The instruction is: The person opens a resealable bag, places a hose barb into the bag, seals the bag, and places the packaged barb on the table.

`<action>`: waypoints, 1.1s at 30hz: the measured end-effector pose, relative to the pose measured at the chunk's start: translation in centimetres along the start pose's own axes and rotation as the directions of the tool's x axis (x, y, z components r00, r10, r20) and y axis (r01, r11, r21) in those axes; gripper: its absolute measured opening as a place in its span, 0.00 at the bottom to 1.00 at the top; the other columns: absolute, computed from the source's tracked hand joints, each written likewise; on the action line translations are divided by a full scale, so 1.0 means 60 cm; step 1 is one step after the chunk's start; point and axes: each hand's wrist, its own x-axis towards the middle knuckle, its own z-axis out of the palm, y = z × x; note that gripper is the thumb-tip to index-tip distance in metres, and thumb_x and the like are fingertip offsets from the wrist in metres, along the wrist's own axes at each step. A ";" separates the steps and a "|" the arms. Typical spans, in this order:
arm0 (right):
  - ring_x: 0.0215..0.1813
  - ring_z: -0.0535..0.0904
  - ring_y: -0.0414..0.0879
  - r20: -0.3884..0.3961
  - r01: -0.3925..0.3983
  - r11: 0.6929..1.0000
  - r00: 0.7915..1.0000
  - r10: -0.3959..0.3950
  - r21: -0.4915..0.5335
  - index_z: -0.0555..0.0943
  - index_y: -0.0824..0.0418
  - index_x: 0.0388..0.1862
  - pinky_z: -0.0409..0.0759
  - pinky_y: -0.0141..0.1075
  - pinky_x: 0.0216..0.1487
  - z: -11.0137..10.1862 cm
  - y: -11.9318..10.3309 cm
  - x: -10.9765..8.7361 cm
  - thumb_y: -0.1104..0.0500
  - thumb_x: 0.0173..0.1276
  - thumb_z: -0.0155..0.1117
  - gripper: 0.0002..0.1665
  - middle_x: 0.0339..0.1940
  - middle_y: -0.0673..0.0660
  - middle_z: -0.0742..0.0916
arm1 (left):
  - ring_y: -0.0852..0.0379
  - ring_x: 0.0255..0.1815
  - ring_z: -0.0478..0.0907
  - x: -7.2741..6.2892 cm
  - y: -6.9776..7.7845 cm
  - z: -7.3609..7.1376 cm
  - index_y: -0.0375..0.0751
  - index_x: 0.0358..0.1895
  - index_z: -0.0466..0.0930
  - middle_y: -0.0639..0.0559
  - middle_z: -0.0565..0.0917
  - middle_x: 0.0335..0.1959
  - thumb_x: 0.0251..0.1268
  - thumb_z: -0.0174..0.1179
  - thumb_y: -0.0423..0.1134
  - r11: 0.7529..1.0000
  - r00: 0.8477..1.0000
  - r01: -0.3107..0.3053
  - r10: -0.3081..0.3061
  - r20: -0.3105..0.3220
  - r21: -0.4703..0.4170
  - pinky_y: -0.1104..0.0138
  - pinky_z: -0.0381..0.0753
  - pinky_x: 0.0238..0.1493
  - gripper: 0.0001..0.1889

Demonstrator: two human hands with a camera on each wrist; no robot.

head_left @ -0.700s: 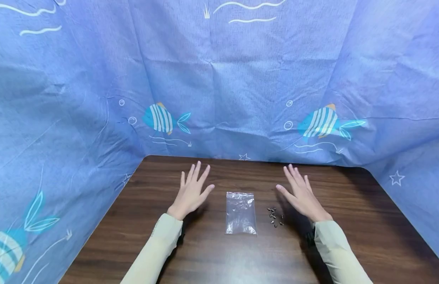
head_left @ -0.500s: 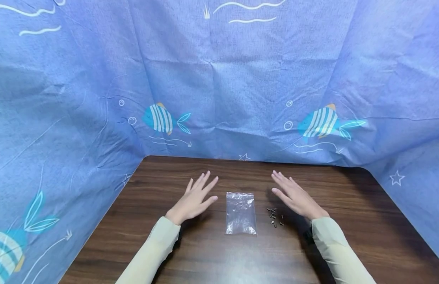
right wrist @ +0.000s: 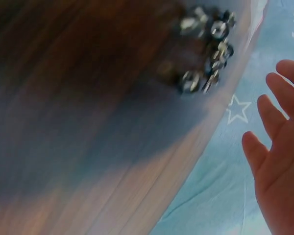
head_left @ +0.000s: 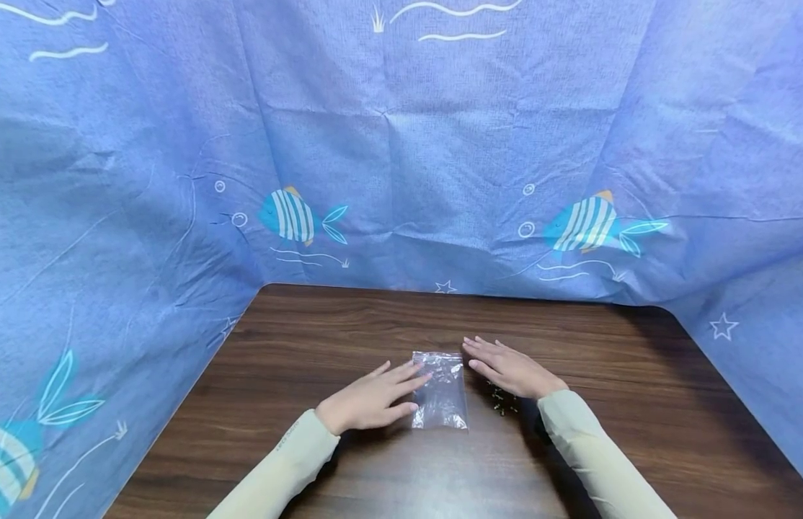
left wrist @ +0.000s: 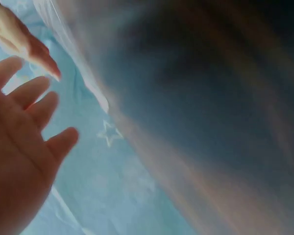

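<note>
A clear zip bag (head_left: 445, 395) lies flat on the table, its zip end at the far side. My left hand (head_left: 375, 398), fingers spread and straight, overlaps the bag's left edge in the head view. Off the bag's upper right corner is my right hand (head_left: 515, 371), fingers extended and nothing held. Under and just in front of it lies a small cluster of shiny metal pieces (right wrist: 219, 30) that look like screws, partly hidden by that hand in the head view. In the left wrist view the left palm (left wrist: 19, 147) shows bare.
The dark wood-grain table (head_left: 298, 339) has rounded far corners. Blue fabric (head_left: 440, 144) printed with fish and stars hangs behind it and along both sides.
Both hands have moved inward and closer together. The left has come over the bag's edge, and the right has shifted left toward the bag. The bag and metal pieces stay put.
</note>
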 end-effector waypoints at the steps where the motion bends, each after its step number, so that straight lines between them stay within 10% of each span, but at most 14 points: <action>1: 0.74 0.59 0.61 0.013 0.005 1.000 1.000 -0.005 0.001 0.64 0.63 0.72 0.54 0.60 0.71 0.001 -0.002 0.004 0.49 0.79 0.42 0.30 0.74 0.60 0.67 | 0.53 0.78 0.51 0.001 0.005 0.001 0.56 0.76 0.53 0.53 0.54 0.78 0.76 0.36 0.58 1.000 0.999 -0.004 0.004 0.031 -0.003 0.46 0.52 0.73 0.29; 10: 0.75 0.58 0.60 0.106 0.003 1.000 0.994 -0.004 0.010 0.66 0.62 0.71 0.54 0.61 0.71 0.009 -0.019 0.030 0.51 0.79 0.42 0.27 0.74 0.57 0.68 | 0.56 0.77 0.53 0.009 0.027 0.009 0.61 0.75 0.55 0.57 0.57 0.76 0.75 0.34 0.62 0.999 0.983 0.041 -0.041 0.177 0.006 0.49 0.56 0.73 0.29; 33: 0.74 0.60 0.61 0.178 -0.080 0.997 0.981 0.080 -0.008 0.69 0.60 0.70 0.56 0.59 0.71 0.015 -0.032 0.015 0.52 0.78 0.44 0.26 0.71 0.58 0.72 | 0.55 0.78 0.51 0.010 0.031 0.012 0.60 0.71 0.64 0.58 0.57 0.76 0.70 0.39 0.67 0.992 0.974 0.123 -0.122 0.193 0.005 0.47 0.52 0.73 0.31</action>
